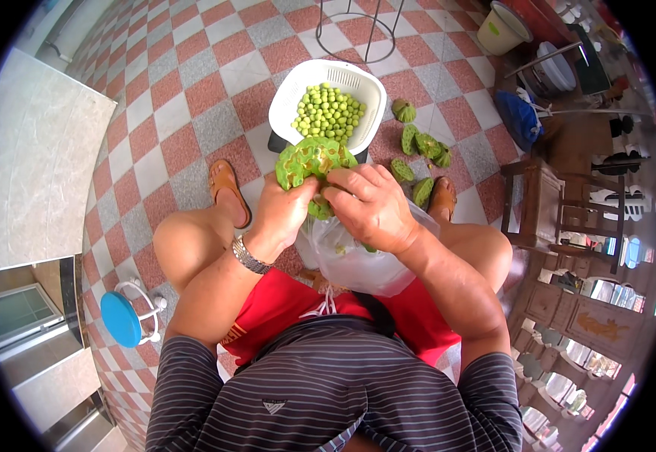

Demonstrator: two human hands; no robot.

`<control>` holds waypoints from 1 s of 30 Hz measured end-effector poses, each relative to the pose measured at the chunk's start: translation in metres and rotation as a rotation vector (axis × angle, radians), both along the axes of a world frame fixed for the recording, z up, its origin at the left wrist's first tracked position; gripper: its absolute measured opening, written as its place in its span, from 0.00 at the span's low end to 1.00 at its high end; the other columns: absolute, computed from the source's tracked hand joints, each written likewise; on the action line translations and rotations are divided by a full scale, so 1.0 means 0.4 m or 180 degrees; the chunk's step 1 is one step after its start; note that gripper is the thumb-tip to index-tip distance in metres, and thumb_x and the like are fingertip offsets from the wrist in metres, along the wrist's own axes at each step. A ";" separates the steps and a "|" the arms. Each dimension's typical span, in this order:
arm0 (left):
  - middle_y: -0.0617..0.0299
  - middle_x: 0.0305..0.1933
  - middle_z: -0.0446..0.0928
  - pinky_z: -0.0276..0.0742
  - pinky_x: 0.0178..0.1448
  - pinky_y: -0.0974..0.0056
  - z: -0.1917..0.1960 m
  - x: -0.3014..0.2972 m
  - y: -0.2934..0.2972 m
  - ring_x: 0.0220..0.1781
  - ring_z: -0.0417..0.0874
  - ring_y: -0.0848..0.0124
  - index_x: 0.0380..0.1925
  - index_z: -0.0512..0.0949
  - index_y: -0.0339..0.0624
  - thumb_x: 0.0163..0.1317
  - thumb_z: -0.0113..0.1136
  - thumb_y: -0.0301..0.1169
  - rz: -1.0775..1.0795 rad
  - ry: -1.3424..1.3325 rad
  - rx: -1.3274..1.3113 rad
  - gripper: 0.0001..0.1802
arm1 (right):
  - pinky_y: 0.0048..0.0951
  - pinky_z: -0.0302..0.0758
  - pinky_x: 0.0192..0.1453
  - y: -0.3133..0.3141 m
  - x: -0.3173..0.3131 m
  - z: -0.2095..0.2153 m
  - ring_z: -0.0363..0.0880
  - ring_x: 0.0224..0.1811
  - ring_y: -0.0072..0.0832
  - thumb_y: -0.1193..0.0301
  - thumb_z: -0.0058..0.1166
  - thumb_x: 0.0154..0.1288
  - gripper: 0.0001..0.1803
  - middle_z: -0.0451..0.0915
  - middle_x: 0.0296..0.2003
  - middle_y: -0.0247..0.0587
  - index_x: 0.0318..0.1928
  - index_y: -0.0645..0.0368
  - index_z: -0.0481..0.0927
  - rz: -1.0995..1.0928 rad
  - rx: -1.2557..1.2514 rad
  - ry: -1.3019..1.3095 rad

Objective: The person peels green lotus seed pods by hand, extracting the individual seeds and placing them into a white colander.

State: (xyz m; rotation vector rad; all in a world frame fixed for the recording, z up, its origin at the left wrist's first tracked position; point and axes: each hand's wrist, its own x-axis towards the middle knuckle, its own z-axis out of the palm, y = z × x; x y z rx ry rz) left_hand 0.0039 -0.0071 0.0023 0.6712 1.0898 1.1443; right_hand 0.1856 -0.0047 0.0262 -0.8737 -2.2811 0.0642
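Note:
A torn green lotus seed pod [307, 160] is between my two hands, its ragged inner side facing up. My left hand [279, 211], with a metal watch on the wrist, is closed around the pod's lower left side. The fingers of my right hand [373, 207] are bent in and pinch the pod's right edge; whether a seed is between them is hidden. Just beyond, a white plastic basket [282, 94] holds many round green lotus seeds [329, 111]. Below my hands a translucent plastic bag [369, 273] hangs open between my knees, with a few green bits inside.
Several emptied lotus pods [432, 147] lie on the checkered tile floor right of the basket. A blue-topped stool [120, 319] stands at the left. At the right are a wooden chair [539, 200], a blue bag [520, 120] and a pale bucket [503, 30]. A metal stand [358, 59] is ahead.

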 end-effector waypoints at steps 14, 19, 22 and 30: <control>0.60 0.45 0.82 0.82 0.38 0.65 -0.002 -0.001 -0.011 0.42 0.85 0.71 0.50 0.78 0.38 0.66 0.58 0.23 -0.0230 -0.0592 -0.0665 0.13 | 0.35 0.78 0.35 -0.013 -0.005 0.007 0.81 0.31 0.36 0.77 0.63 0.60 0.11 0.79 0.35 0.42 0.43 0.61 0.80 -0.0695 -0.1108 0.1271; 0.57 0.50 0.82 0.84 0.45 0.63 0.009 -0.008 0.002 0.47 0.85 0.70 0.54 0.77 0.35 0.67 0.59 0.23 -0.0099 -0.0038 -0.0359 0.16 | 0.27 0.77 0.38 0.050 0.051 -0.014 0.79 0.32 0.19 0.71 0.63 0.67 0.11 0.84 0.28 0.37 0.44 0.67 0.82 -0.1385 -0.2861 0.2095; 0.57 0.51 0.82 0.83 0.49 0.63 0.000 -0.017 0.009 0.48 0.85 0.69 0.55 0.77 0.33 0.67 0.59 0.22 0.0034 0.0216 -0.0184 0.16 | 0.26 0.77 0.43 0.089 0.060 -0.066 0.80 0.36 0.21 0.73 0.61 0.67 0.11 0.85 0.35 0.38 0.46 0.68 0.82 -0.1370 -0.3326 0.2188; 0.55 0.52 0.82 0.85 0.49 0.63 0.008 -0.015 -0.001 0.48 0.86 0.70 0.55 0.77 0.32 0.67 0.59 0.22 -0.0384 -0.0165 -0.0195 0.16 | 0.24 0.76 0.46 0.094 0.074 -0.011 0.79 0.41 0.21 0.72 0.60 0.69 0.17 0.83 0.41 0.38 0.54 0.69 0.80 -0.1409 -0.3420 0.2550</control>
